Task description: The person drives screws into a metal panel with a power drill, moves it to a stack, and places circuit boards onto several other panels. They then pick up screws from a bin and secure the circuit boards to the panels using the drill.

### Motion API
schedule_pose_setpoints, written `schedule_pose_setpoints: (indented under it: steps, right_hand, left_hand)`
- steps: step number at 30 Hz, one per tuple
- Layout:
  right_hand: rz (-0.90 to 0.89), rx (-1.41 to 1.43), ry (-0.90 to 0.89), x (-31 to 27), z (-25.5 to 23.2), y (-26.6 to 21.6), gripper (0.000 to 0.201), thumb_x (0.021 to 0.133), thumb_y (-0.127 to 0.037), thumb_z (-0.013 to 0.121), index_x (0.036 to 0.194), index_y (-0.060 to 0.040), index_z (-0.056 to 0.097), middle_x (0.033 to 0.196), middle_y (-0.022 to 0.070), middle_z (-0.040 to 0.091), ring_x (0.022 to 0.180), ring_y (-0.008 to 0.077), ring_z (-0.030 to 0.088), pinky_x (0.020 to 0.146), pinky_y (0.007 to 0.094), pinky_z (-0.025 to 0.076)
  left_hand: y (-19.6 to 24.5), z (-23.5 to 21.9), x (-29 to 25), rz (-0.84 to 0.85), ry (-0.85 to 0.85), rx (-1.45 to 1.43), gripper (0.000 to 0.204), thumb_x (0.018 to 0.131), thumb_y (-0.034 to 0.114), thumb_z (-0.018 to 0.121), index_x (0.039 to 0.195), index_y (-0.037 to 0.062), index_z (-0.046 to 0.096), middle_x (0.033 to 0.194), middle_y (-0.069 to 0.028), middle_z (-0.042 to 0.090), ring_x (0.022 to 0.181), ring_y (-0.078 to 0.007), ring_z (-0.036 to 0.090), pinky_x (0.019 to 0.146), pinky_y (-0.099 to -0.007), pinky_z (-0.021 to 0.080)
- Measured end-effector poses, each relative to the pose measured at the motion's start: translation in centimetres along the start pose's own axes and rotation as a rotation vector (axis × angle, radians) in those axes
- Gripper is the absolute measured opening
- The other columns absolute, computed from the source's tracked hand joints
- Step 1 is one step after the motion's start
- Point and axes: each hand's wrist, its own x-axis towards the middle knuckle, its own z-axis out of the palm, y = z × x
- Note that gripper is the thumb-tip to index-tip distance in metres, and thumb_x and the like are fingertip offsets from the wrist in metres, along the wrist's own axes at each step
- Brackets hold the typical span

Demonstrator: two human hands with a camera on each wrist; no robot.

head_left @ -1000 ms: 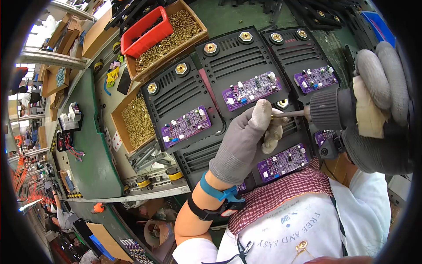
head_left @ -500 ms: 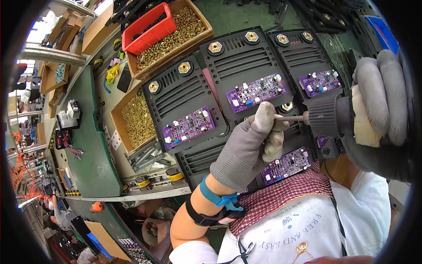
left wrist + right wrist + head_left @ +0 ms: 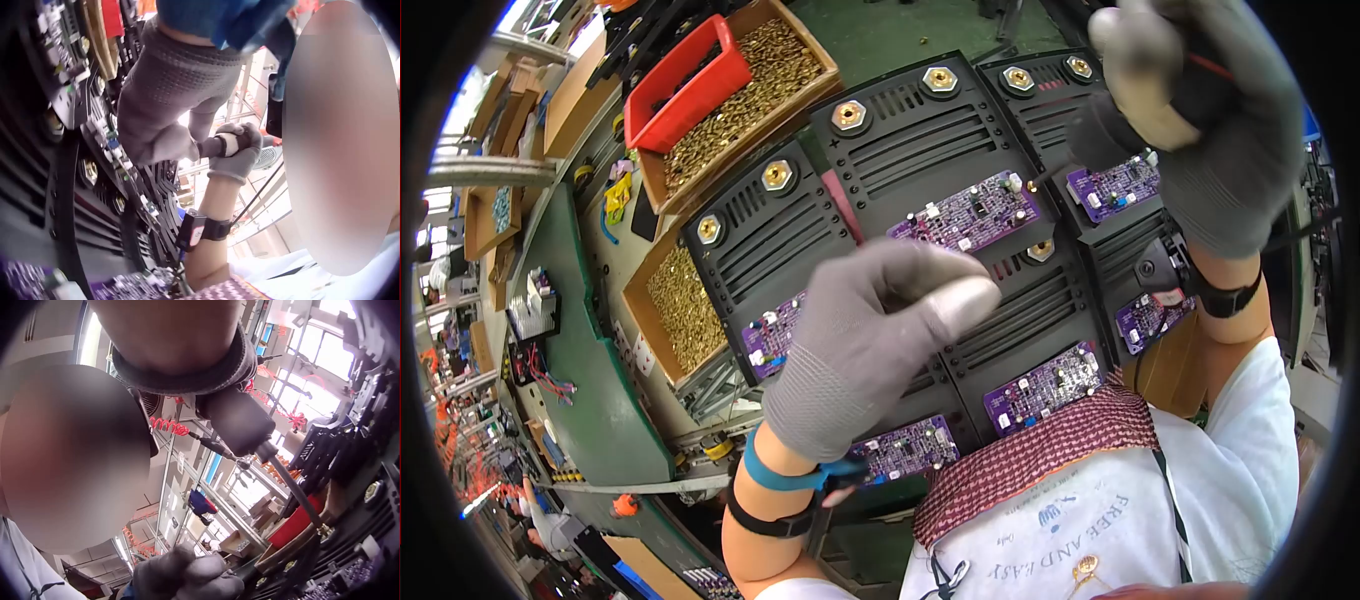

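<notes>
My gloved right hand grips a black electric screwdriver, blurred in the head view. At the end of its bit sits a small brass screw, right by the right corner of a purple circuit board. That board lies on a black slotted panel fitted with two brass hex nuts. My gloved left hand hovers over the panels, left of the bit, fingers curled and thumb drawn toward the index finger. Nothing shows between them; the palm is hidden.
Neighbouring black panels carry more purple boards. Left of them stand a wooden tray of brass screws, a red bin on that tray, and a second wooden box of brass pieces. A green work surface lies farther left.
The left hand has come away from the screwdriver tip and moved left. The right hand has carried the screwdriver up and away from my body, its bit now at the upper-middle board.
</notes>
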Motion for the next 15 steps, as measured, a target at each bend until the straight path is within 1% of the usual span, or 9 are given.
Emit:
schedule_pose_setpoints:
  steps: [1, 2, 3, 4, 5, 6, 10, 12, 15]
  right_hand:
    - [0.019, 0.008, -0.007, 0.3, 0.1, 0.5, 0.028, 0.094, -0.03, 0.049, 0.095, -0.0023, 0.054, 0.083, 0.0041, 0.054, 0.069, 0.0159, 0.054, 0.072, 0.0332, 0.046]
    - [0.042, 0.01, -0.01, 0.5, 0.2, 0.8, 0.029, 0.094, -0.03, 0.049, 0.094, -0.0022, 0.054, 0.081, 0.0039, 0.054, 0.067, 0.016, 0.054, 0.071, 0.0336, 0.046]
    - [0.015, 0.022, -0.073, 0.5, -0.6, 1.9, 0.03, 0.094, -0.031, 0.049, 0.095, -0.0019, 0.054, 0.08, 0.0043, 0.055, 0.068, 0.0163, 0.054, 0.071, 0.0342, 0.046]
    - [-0.012, 0.036, -0.137, 0.7, -1.1, 2.9, 0.031, 0.093, -0.032, 0.049, 0.096, -0.0016, 0.054, 0.079, 0.0047, 0.055, 0.068, 0.0166, 0.055, 0.072, 0.0348, 0.046]
    - [-0.001, 0.276, -0.147, 0.5, -1.3, 3.5, 0.034, 0.093, -0.033, 0.051, 0.101, -0.0005, 0.053, 0.077, 0.0054, 0.055, 0.07, 0.0179, 0.055, 0.074, 0.0361, 0.045]
    - [0.006, 0.396, -0.149, 0.6, -1.9, 4.4, 0.036, 0.093, -0.034, 0.052, 0.103, 0.0001, 0.052, 0.076, 0.0058, 0.055, 0.071, 0.0185, 0.055, 0.076, 0.0368, 0.045]
    - [0.057, 0.525, -0.207, 0.3, -3.1, 5.4, 0.043, 0.091, -0.038, 0.054, 0.106, 0.0015, 0.05, 0.078, 0.0081, 0.057, 0.074, 0.0207, 0.056, 0.078, 0.038, 0.045]
    - [0.072, 0.512, -0.244, 0.1, -3.5, 5.2, 0.046, 0.09, -0.04, 0.055, 0.107, 0.0021, 0.05, 0.08, 0.0094, 0.057, 0.076, 0.0217, 0.057, 0.079, 0.0383, 0.045]
    - [0.086, 0.505, -0.284, -0.1, -4.1, 5.2, 0.051, 0.088, -0.043, 0.056, 0.109, 0.003, 0.049, 0.083, 0.0113, 0.058, 0.079, 0.0231, 0.058, 0.08, 0.0388, 0.045]
  left_hand:
    - [-0.2, -0.2, 0.9, 0.125, 0.088, 0.171, 0.032, 0.079, 0.018, 0.074, 0.103, -0.0022, 0.066, 0.073, 0.0, 0.061, 0.059, -0.0053, 0.05, 0.058, -0.0192, 0.041]
    - [-0.2, -0.2, 1.5, 0.116, 0.186, 0.456, 0.045, 0.077, 0.026, 0.077, 0.108, -0.0033, 0.064, 0.083, -0.0066, 0.066, 0.069, -0.012, 0.059, 0.066, -0.0244, 0.046]
    - [-0.5, 0.1, 2.1, 0.114, 0.176, 0.457, 0.045, 0.077, 0.026, 0.077, 0.108, -0.0033, 0.064, 0.083, -0.0066, 0.066, 0.069, -0.012, 0.059, 0.066, -0.0244, 0.046]
    - [-1.0, 0.4, 2.7, 0.235, 0.24, 0.659, 0.053, 0.074, 0.031, 0.078, 0.111, -0.0033, 0.063, 0.087, -0.0097, 0.066, 0.075, -0.0173, 0.062, 0.069, -0.028, 0.048]
    - [-1.5, 0.7, 3.4, 0.357, 0.303, 0.858, 0.062, 0.071, 0.037, 0.079, 0.114, -0.0033, 0.061, 0.091, -0.0128, 0.066, 0.081, -0.0226, 0.064, 0.073, -0.0316, 0.049]
    - [-1.9, 0.9, 4.0, 0.351, 0.293, 0.917, 0.072, 0.067, 0.044, 0.077, 0.12, -0.0016, 0.058, 0.092, -0.0165, 0.064, 0.087, -0.0306, 0.063, 0.075, -0.0375, 0.048]
    - [-2.0, 2.2, 4.2, 0.213, 0.25, 0.973, 0.069, 0.069, 0.043, 0.076, 0.119, 0.0002, 0.058, 0.09, -0.0154, 0.063, 0.084, -0.031, 0.063, 0.073, -0.0378, 0.049]
    - [-2.7, 2.8, 3.6, 0.386, 0.388, 0.988, 0.066, 0.069, 0.044, 0.074, 0.116, 0.0015, 0.059, 0.086, -0.0138, 0.062, 0.078, -0.0299, 0.062, 0.068, -0.0363, 0.049]
    - [-2.6, 3.3, 3.4, 0.382, 0.41, 1.047, 0.065, 0.067, 0.044, 0.073, 0.115, 0.0025, 0.059, 0.081, -0.0115, 0.06, 0.072, -0.0277, 0.061, 0.061, -0.0344, 0.048]
